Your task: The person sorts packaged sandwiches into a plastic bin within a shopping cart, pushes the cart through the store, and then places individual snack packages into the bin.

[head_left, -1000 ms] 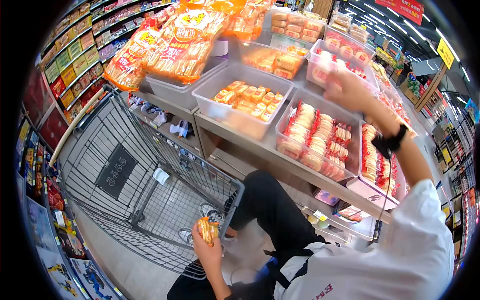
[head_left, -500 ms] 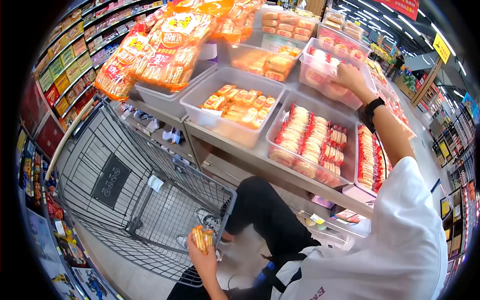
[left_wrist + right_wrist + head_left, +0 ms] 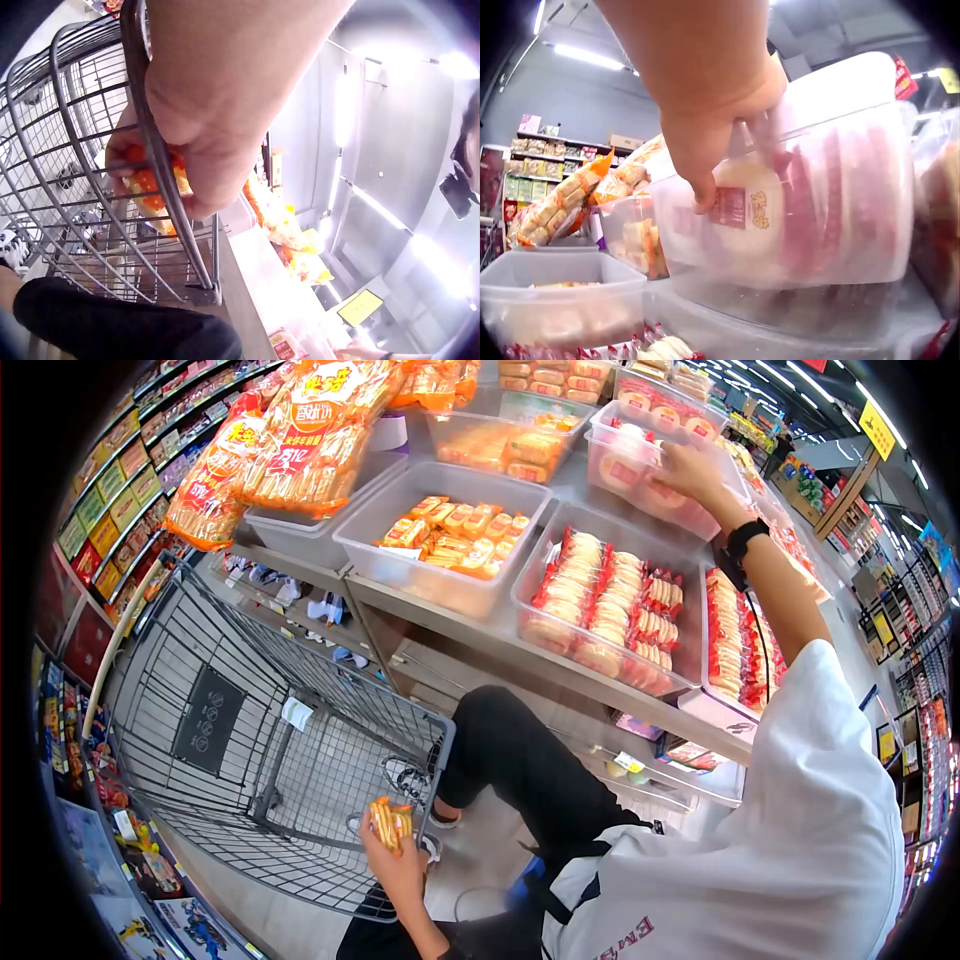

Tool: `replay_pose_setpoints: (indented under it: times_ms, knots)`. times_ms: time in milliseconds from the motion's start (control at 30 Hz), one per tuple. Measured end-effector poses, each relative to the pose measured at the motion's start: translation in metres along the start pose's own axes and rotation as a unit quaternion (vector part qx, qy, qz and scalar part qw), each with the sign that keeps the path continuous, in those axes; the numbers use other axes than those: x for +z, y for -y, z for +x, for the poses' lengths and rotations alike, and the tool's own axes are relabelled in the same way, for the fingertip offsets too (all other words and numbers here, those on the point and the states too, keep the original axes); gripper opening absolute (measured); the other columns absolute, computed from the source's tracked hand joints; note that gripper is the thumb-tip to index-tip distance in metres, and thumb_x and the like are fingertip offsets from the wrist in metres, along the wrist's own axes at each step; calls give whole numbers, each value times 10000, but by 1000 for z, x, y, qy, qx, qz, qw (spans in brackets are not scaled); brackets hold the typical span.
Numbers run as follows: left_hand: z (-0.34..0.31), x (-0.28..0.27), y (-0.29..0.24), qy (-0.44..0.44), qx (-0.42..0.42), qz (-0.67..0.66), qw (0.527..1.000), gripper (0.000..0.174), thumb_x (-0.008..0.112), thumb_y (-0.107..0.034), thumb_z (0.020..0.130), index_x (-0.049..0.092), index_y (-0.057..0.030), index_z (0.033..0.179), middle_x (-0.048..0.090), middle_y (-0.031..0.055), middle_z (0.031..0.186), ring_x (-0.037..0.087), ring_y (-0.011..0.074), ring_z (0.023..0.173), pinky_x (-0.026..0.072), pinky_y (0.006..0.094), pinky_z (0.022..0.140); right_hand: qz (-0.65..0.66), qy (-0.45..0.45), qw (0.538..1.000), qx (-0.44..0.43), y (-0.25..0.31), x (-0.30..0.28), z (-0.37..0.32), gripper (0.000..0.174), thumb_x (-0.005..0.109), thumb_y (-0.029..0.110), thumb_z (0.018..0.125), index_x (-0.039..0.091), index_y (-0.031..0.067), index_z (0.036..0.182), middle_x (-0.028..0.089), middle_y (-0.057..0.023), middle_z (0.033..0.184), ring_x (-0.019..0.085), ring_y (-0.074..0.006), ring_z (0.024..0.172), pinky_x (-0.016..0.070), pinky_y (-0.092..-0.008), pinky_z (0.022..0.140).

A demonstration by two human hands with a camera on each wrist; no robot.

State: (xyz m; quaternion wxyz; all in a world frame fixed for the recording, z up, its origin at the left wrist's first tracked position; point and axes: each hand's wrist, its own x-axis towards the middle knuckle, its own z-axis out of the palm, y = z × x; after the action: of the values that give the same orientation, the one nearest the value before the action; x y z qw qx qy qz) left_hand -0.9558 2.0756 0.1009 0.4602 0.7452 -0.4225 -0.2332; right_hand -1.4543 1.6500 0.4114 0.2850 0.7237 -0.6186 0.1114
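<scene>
My left hand (image 3: 398,872) holds a few orange-wrapped snack packets (image 3: 391,826) beside the cart's near rim. The left wrist view shows the packets (image 3: 152,187) behind the wire bars, with fingers curled round them. My right hand (image 3: 692,472) is at a translucent bin (image 3: 622,464) of round crackers in red-and-clear wrappers, up on the display. Close up, that hand (image 3: 712,142) reaches over the front rim; the thumb shows near a round cracker pack (image 3: 744,206), while the other fingers are blurred behind the wall. I cannot tell whether they grip anything.
A grey wire shopping cart (image 3: 285,800) stands at the left. On the display, a bin of orange packets (image 3: 440,592) adjoins a bin of red-wrapped crackers (image 3: 530,615). Large orange snack bags (image 3: 318,445) lie at the back left. Stocked shelves (image 3: 100,510) line the aisle.
My right hand has come down and away from me to the upper cracker bin. The left hand keeps its hold on the orange packets. The head view has shifted a little.
</scene>
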Motion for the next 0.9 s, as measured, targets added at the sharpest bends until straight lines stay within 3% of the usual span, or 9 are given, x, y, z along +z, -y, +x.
replay_pose_setpoints:
  times_ms: [233,333,400,467,533,567,633,700,900]
  knots:
    - [-1,-1,-12,11,-29,-11,999,599,567,38,800,419,-17,1378,552,271,1267,565,422,1179,435,438,1006,18,32,999,-9,-7,-1,-1,528,750,464,711,633,87,1061,693,-187,1022,658,-373,977,519,-503,818]
    - [1,0,-12,6,-20,-10,1000,607,571,34,787,425,-24,1372,562,279,1242,574,432,1156,445,446,989,36,-36,998,-39,8,8,12,575,755,468,715,621,65,1103,679,-196,1054,653,-367,995,517,-485,834]
    - [3,4,-4,-13,-9,3,1000,593,571,8,805,423,-24,1378,584,277,1230,598,408,1143,461,430,973,-71,-218,969,-93,75,-33,3,632,756,481,740,602,41,1167,664,-210,1105,649,-352,1025,517,-461,858]
    - [2,2,-10,-18,22,32,999,577,577,-30,820,425,-20,1376,616,275,1203,627,395,1120,480,417,955,204,-57,965,-154,133,-41,9,596,775,496,755,637,22,1088,667,-197,1060,641,-338,1009,501,-443,863]
    - [4,5,-7,-20,19,18,999,587,568,-5,792,430,-7,1362,599,282,1199,608,417,1117,470,433,958,332,126,921,-162,205,-60,-14,601,741,536,793,648,27,1100,666,-212,1082,637,-340,1040,505,-433,881]
    - [4,6,-7,-19,15,-2,1000,597,558,20,763,435,6,1347,582,289,1194,589,438,1113,460,450,961,283,133,923,-224,240,-65,-24,654,719,568,806,645,2,1125,676,-209,1085,661,-345,1013,525,-430,856]
    - [3,4,-15,-27,12,7,1000,592,565,10,765,437,7,1343,583,286,1193,594,432,1109,463,448,957,209,192,939,-194,302,-61,-49,664,717,520,810,630,-47,1146,690,-226,1053,686,-374,949,539,-458,841]
    - [3,5,-17,-18,-5,-9,1000,593,569,2,765,433,9,1342,584,282,1194,587,424,1125,457,446,966,241,228,918,-216,343,0,-47,476,730,410,779,703,-17,987,700,-239,943,692,-375,908,547,-478,805]
    - [6,6,-14,-47,9,26,999,582,618,-50,776,445,-8,1330,616,266,1171,612,418,1088,477,447,937,230,187,937,-182,356,4,-41,251,587,101,781,709,-24,961,705,-238,981,705,-377,915,562,-470,754]
